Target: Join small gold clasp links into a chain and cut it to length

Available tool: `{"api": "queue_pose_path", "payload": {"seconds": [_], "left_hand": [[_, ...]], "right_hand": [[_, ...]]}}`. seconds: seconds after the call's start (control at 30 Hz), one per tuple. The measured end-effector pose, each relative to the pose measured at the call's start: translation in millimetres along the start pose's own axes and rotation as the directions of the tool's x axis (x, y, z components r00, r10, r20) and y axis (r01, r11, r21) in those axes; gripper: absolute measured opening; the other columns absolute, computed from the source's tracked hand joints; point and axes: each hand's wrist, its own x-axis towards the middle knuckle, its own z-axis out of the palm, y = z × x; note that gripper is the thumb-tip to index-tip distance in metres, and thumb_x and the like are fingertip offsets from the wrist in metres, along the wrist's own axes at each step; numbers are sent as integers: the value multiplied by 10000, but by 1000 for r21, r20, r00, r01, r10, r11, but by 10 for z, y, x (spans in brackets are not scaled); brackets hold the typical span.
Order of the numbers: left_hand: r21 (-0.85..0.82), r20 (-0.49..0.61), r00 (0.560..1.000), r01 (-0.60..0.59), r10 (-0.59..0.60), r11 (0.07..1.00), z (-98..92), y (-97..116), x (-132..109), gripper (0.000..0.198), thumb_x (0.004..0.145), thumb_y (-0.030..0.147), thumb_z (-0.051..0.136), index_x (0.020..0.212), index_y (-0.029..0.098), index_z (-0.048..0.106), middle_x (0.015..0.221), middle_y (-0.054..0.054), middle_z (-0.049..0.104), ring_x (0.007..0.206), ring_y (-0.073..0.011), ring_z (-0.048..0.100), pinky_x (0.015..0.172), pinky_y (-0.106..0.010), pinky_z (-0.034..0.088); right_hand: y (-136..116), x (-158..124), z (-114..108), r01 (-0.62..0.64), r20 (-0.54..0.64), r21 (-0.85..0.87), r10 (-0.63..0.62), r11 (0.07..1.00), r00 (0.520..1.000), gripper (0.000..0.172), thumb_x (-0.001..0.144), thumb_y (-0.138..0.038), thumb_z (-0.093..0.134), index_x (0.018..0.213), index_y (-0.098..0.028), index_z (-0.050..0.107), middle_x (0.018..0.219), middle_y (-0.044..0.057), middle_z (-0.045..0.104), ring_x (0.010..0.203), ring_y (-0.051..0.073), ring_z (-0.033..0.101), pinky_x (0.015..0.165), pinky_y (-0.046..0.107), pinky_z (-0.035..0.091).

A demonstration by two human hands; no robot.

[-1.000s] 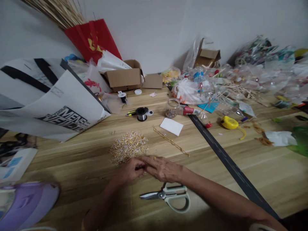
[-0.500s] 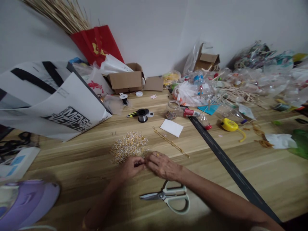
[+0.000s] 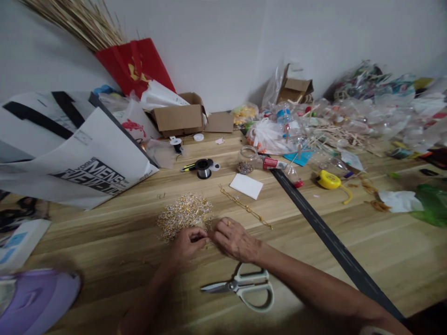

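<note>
Fingertips pinched, my left hand (image 3: 190, 243) meets my right hand (image 3: 233, 239) just in front of a heap of small gold and clear beads (image 3: 185, 213). My right hand's fingers are bent together, and a ring shows on one of them. Whatever lies between the fingertips is too small to make out. Beyond my right hand a gold chain (image 3: 246, 207) is stretched out on the wooden table. White-handled scissors (image 3: 240, 287) lie nearer to me, below my right wrist, with the blades pointing left.
Behind the beads are a spool of wire (image 3: 204, 169), a folded white paper (image 3: 246, 186) and a glass jar (image 3: 246, 160). A yellow tape measure (image 3: 328, 179) lies to the right. At left stand a white bag (image 3: 87, 158) and a purple iron (image 3: 42, 298).
The view has shifted slightly, so most things sit a little further left. Both hands stay together by the beads, with only small finger movement.
</note>
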Motion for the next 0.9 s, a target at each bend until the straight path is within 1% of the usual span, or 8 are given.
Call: {"api": "queue_pose_path", "payload": {"seconds": [0.2, 0.43, 0.53, 0.6, 0.67, 0.73, 0.8, 0.9], "left_hand": [[43, 20, 1000, -17, 16, 999, 9, -9, 10, 131, 637, 255, 639, 615, 126, 630, 587, -6, 602, 595, -132, 535, 580, -222, 393], [1, 65, 998, -23, 22, 1000, 9, 15, -7, 143, 662, 266, 631, 626, 129, 612, 598, 3, 586, 604, -119, 516, 575, -209, 390], [-22, 42, 998, -38, 39, 999, -8, 15, -4, 156, 667, 278, 637, 632, 128, 615, 610, 1, 588, 609, -114, 512, 590, -211, 390], [-55, 24, 999, -37, 38, 998, -14, 7, -1, 180, 669, 303, 641, 638, 128, 611, 597, 6, 576, 591, -108, 499, 576, -208, 382], [-82, 15, 1000, -19, 20, 996, -15, 0, 1, 205, 663, 325, 648, 632, 128, 601, 574, 14, 557, 566, -100, 483, 558, -205, 373], [-96, 19, 1000, 6, -4, 995, -12, 0, 3, 220, 652, 337, 657, 628, 127, 593, 561, 19, 544, 551, -96, 473, 545, -204, 366], [-100, 25, 1000, 14, -11, 995, -9, 7, 5, 224, 644, 338, 660, 622, 127, 588, 550, 23, 531, 542, -93, 463, 536, -203, 361], [-95, 31, 999, -14, 17, 995, -9, 18, 6, 225, 654, 337, 649, 611, 125, 588, 542, 24, 517, 538, -89, 448, 532, -200, 351]], "right_hand": [[1, 1, -14, -5, -1, -25, 5, 1000, 1000, 194, 902, -138, 379, 822, -128, 555, 767, 73, 491, 751, 197, 417, 681, 325, 400], [13, -41, 29, -40, 28, 70, 38, 997, 999, 156, 896, -147, 410, 835, -126, 552, 797, 81, 531, 769, 192, 447, 728, 324, 425], [17, -57, 41, -134, 28, 160, 131, 978, 991, 143, 907, -208, 425, 934, -127, 539, 875, 100, 566, 827, 204, 482, 737, 329, 446], [19, -59, 33, -211, 19, 230, 212, 950, 977, 201, 911, -233, 423, 1061, -123, 499, 996, 128, 571, 929, 214, 506, 783, 340, 461], [20, -55, 11, -283, -7, 285, 297, 916, 955, 275, 909, -223, 422, 1168, -131, 443, 1113, 147, 541, 1023, 212, 508, 826, 342, 469], [19, -50, -19, -325, -57, 330, 362, 886, 931, 307, 902, -194, 425, 1206, -149, 419, 1156, 146, 520, 1056, 206, 512, 825, 330, 482], [13, -50, -47, -309, -124, 365, 374, 878, 919, 300, 892, -160, 432, 1192, -161, 431, 1127, 137, 529, 1039, 197, 524, 799, 312, 493], [-2, -62, -68, -213, -174, 383, 297, 899, 939, 272, 888, -129, 437, 1157, -169, 449, 1083, 123, 554, 1024, 182, 533, 786, 293, 490]]}}
